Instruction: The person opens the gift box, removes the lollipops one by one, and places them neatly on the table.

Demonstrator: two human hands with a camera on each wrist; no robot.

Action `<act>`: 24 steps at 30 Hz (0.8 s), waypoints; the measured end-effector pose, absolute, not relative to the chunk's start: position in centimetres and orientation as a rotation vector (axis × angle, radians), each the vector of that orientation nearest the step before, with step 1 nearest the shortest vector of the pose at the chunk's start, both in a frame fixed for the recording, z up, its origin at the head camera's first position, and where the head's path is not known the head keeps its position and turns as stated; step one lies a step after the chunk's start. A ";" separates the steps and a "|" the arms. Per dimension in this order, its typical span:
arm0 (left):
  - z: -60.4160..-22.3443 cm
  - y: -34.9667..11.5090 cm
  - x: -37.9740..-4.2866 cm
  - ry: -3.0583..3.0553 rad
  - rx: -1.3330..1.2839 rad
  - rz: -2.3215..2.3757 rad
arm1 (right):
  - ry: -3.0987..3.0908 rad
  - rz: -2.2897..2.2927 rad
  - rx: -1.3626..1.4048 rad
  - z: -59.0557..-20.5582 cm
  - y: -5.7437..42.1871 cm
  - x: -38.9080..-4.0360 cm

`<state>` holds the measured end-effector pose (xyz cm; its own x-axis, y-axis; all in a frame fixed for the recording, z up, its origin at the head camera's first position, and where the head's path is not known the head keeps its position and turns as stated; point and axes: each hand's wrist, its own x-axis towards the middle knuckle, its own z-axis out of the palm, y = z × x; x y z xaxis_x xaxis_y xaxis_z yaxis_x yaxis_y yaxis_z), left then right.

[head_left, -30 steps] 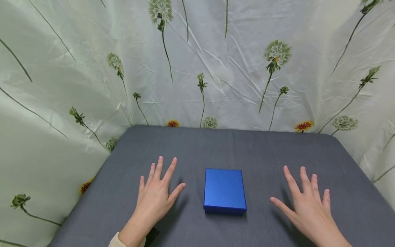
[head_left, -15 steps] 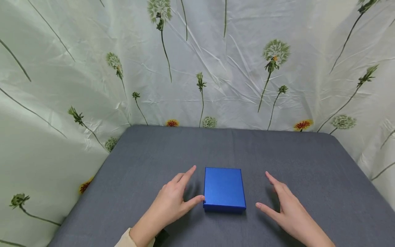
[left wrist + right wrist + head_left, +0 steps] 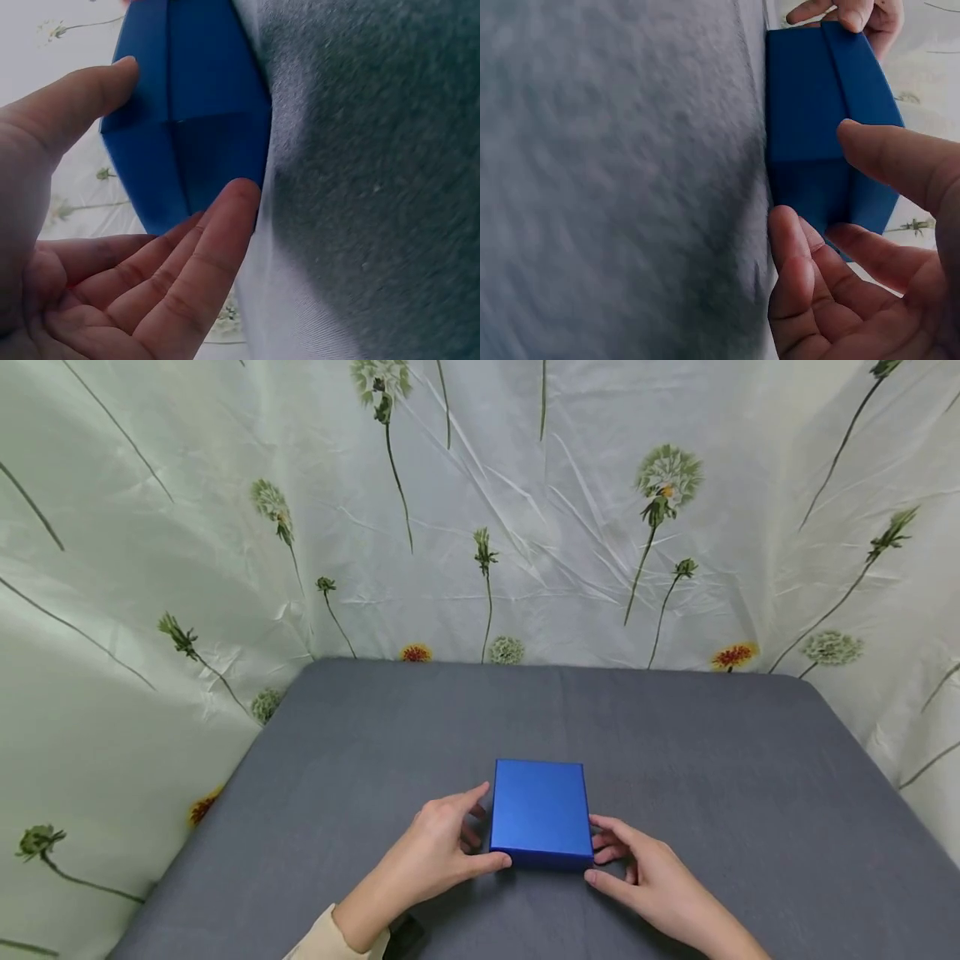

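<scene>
A shiny blue lidded box point(image 3: 542, 806) sits on the grey cloth surface between my hands. My left hand point(image 3: 431, 847) holds its near left corner, the thumb on the front face and the other fingers along the left side. At the near right corner my right hand point(image 3: 652, 877) grips with curled fingers against the right side, its thumb by the front edge. A lid seam runs along the blue box point(image 3: 214, 64) in the left wrist view. In the right wrist view the fingertips point(image 3: 784, 225) lie low against the box's side, close to the cloth.
The grey padded table point(image 3: 420, 718) has rounded far corners and stretches out on both sides of the box. Behind it and to the left hangs a pale curtain point(image 3: 577, 510) printed with dandelions and other flowers. A dark band point(image 3: 405, 935) shows under the left wrist.
Both hands have come inward from spread positions on either side, fingers curling in to the box's near corners. The box has stayed in about the same place.
</scene>
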<state>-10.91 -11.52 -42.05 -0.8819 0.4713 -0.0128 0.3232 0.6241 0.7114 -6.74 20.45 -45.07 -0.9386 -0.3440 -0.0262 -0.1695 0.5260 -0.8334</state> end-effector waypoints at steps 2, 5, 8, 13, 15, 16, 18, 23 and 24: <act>-42.1 -11.4 -10.9 2.633 0.654 1.119 | 2.554 -1.393 -0.430 -45.2 20.4 -6.8; -42.3 -11.3 -10.9 2.627 0.670 1.140 | 2.553 -1.396 -0.401 -45.2 20.4 -6.9; -42.3 -11.2 -10.9 2.649 0.671 1.115 | 2.551 -1.391 -0.370 -45.2 20.3 -7.1; -41.7 -10.9 -11.0 2.779 0.666 0.955 | 2.541 -1.395 -0.358 -45.2 20.3 -7.1; -41.3 -10.6 -11.0 2.825 0.662 0.894 | 2.536 -1.398 -0.353 -45.2 20.3 -7.1; -41.1 -10.5 -11.1 2.843 0.661 0.872 | 2.533 -1.401 -0.350 -45.2 20.3 -7.2; -40.8 -10.2 -11.3 2.864 0.668 0.842 | 2.528 -1.405 -0.345 -45.2 20.3 -7.2; -40.1 -9.6 -12.0 2.877 0.706 0.760 | 2.506 -1.430 -0.341 -45.3 20.5 -7.2; -40.0 -9.5 -12.2 2.879 0.714 0.736 | 2.502 -1.436 -0.349 -45.4 20.5 -7.1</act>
<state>-12.21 -9.49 -40.00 -0.8873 0.4601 0.0319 0.4189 0.7751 0.4731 -7.14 20.47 -45.36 -0.9439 -0.3193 -0.0843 -0.0882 0.4898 -0.8674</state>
